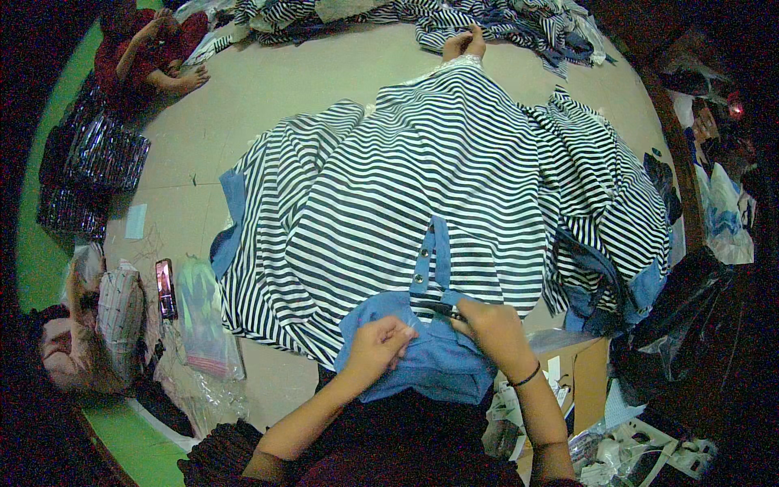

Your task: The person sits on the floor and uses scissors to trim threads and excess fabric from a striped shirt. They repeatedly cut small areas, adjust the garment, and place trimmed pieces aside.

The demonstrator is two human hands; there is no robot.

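A black-and-white striped shirt [414,178] with a blue collar [422,369] and a blue buttoned placket lies spread out before me, its collar end nearest my body. My left hand [378,349] is closed, fingertips pinched at the blue collar cloth. My right hand [491,329] is closed too, at the neck opening beside the placket. From its fingers a small dark tool [436,308] points left; its exact kind is hard to make out. A dark band circles my right wrist.
Another striped garment [608,203] lies to the right, with more striped clothes [503,32] heaped at the far side. Bare feet [465,45] show beyond the shirt. Two other people sit at the left, near a phone [165,289] and plastic bags [207,325]. A cardboard box [580,381] stands at right.
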